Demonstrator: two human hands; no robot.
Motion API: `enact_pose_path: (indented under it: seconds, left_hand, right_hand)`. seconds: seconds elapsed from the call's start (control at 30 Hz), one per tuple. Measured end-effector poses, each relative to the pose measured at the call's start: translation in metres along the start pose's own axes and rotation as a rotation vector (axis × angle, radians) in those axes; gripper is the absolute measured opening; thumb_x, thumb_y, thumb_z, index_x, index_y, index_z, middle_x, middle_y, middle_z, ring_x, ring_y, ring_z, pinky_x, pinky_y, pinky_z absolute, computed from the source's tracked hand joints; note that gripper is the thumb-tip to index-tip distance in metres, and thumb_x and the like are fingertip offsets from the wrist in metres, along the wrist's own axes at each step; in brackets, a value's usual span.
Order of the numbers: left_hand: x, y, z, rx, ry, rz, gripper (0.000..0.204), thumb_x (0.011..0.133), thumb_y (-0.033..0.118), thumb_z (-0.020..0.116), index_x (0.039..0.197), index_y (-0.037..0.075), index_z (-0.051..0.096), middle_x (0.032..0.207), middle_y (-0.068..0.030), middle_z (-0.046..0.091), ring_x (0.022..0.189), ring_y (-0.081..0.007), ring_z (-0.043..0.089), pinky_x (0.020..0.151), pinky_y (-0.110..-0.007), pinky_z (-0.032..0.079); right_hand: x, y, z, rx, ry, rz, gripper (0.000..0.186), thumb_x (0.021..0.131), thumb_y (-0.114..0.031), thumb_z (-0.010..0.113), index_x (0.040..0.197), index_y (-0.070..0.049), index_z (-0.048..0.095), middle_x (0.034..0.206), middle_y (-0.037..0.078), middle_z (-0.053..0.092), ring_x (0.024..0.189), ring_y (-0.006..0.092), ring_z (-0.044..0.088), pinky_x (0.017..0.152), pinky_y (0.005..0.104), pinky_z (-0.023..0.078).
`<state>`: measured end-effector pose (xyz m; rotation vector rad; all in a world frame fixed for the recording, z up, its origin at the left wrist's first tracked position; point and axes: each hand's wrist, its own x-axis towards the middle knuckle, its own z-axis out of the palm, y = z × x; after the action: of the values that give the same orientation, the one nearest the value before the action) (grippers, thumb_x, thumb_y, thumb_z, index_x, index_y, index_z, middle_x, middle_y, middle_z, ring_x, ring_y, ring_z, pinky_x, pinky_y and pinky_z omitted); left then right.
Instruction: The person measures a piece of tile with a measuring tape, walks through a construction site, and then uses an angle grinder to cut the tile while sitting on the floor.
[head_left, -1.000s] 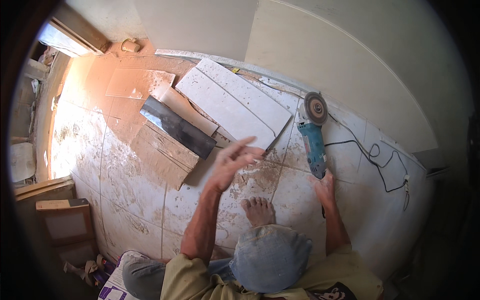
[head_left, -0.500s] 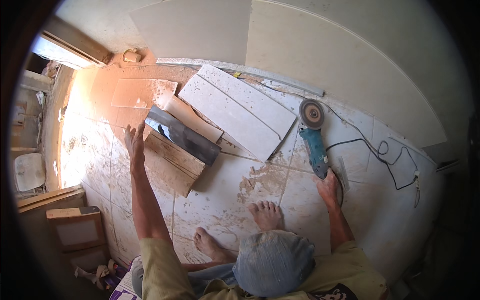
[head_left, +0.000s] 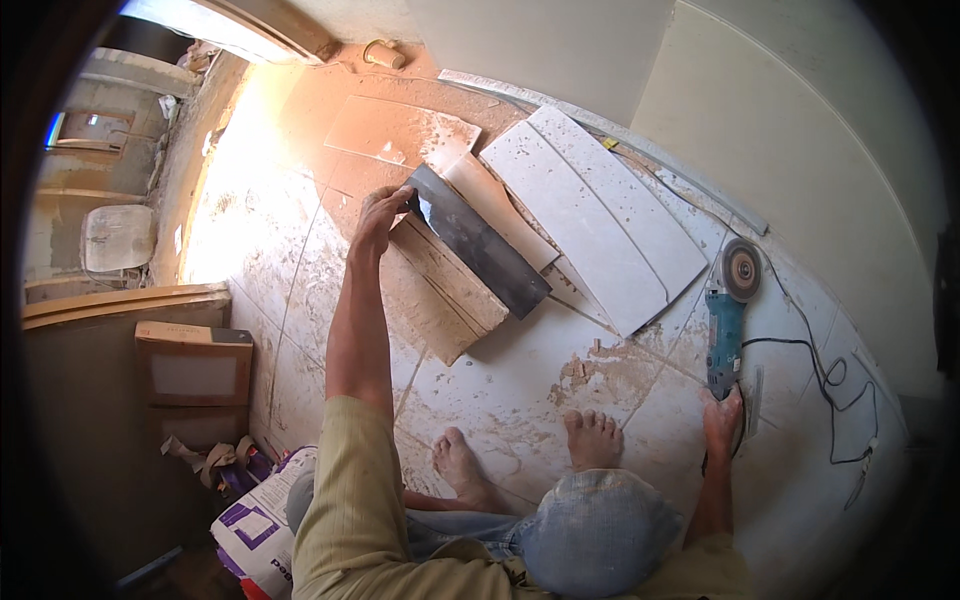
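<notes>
My left hand (head_left: pixel 381 216) grips the far left end of a dark, glossy tile strip (head_left: pixel 482 246), with its fingers at the corner. That strip leans along the top of a tan, dusty block (head_left: pixel 448 298) on the floor. Over to the right, my right hand (head_left: pixel 721 416) is wrapped round the rear of a teal angle grinder (head_left: pixel 725 335). The grinder's round disc (head_left: pixel 741 270) points away from me and sits close to the floor; whether it spins I cannot tell.
White tile pieces (head_left: pixel 600 215) lie overlapped beyond the strip. A black cord (head_left: pixel 825 375) loops right of the grinder. Large panels (head_left: pixel 790 130) stand along the wall. Cardboard boxes (head_left: pixel 195 365) and a printed sack (head_left: pixel 262 525) are at the left. My bare feet (head_left: pixel 593 438) are near the block.
My left hand has gone from spread fingers beside the dark tile strip to a hold on its end. The view has shifted left; my right hand stays on the grinder.
</notes>
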<state>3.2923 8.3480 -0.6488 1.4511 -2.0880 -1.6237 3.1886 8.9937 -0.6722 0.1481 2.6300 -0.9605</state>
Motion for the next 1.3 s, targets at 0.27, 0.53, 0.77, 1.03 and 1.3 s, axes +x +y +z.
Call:
enact_pose_path:
  seconds: [0.27, 0.53, 0.77, 1.03, 1.3]
  left_hand:
    - [0.012, -0.014, -0.009, -0.406, -0.009, 0.006, 0.017, 0.090, 0.014, 0.065, 0.099, 0.000, 0.062, 0.091, -0.0066, 0.066, 0.087, -0.0148, 0.063, 0.086, -0.027, 0.049]
    - [-0.018, 0.021, -0.005, -0.626, -0.021, 0.104, 0.013, 0.092, 0.012, 0.062, 0.099, 0.003, 0.057, 0.085, -0.0072, 0.066, 0.067, -0.0151, 0.064, 0.067, -0.032, 0.057]
    - [-0.032, 0.056, -0.028, -0.671, 0.064, 0.277, 0.012, 0.093, 0.012, 0.061, 0.098, 0.001, 0.059, 0.079, -0.0057, 0.066, 0.064, -0.0112, 0.062, 0.060, -0.028, 0.057]
    - [-0.036, 0.096, -0.092, -0.671, 0.179, 0.352, 0.012, 0.091, 0.010, 0.063, 0.097, 0.000, 0.062, 0.075, -0.0040, 0.063, 0.059, -0.0102, 0.059, 0.056, -0.025, 0.056]
    - [-0.043, 0.111, -0.146, -0.767, 0.264, 0.311, 0.011, 0.089, 0.009, 0.064, 0.095, 0.000, 0.062, 0.076, -0.0071, 0.065, 0.059, -0.0147, 0.064, 0.053, -0.028, 0.057]
  right_hand:
    - [0.010, 0.029, 0.009, -0.014, -0.026, -0.068, 0.052, 0.070, -0.012, 0.074, 0.115, 0.008, 0.056, 0.103, 0.027, 0.064, 0.098, 0.0402, 0.062, 0.086, 0.0416, 0.047]
    - [0.010, 0.036, 0.014, -0.101, 0.036, -0.107, 0.045, 0.075, -0.011, 0.071, 0.113, 0.007, 0.056, 0.103, 0.022, 0.065, 0.094, 0.0353, 0.061, 0.086, 0.0402, 0.046]
    - [0.010, 0.032, 0.018, -0.104, 0.034, -0.130, 0.046, 0.076, -0.015, 0.072, 0.112, 0.008, 0.056, 0.103, 0.024, 0.064, 0.095, 0.0382, 0.060, 0.087, 0.0415, 0.045]
    - [-0.003, -0.011, 0.016, -0.280, -0.007, 0.010, 0.055, 0.075, -0.021, 0.076, 0.117, 0.007, 0.055, 0.109, 0.027, 0.062, 0.102, 0.0422, 0.059, 0.090, 0.0430, 0.044]
    - [0.007, 0.025, 0.012, -0.460, 0.017, -0.111, 0.066, 0.072, -0.026, 0.078, 0.123, 0.007, 0.050, 0.119, 0.032, 0.055, 0.114, 0.0450, 0.051, 0.097, 0.0447, 0.041]
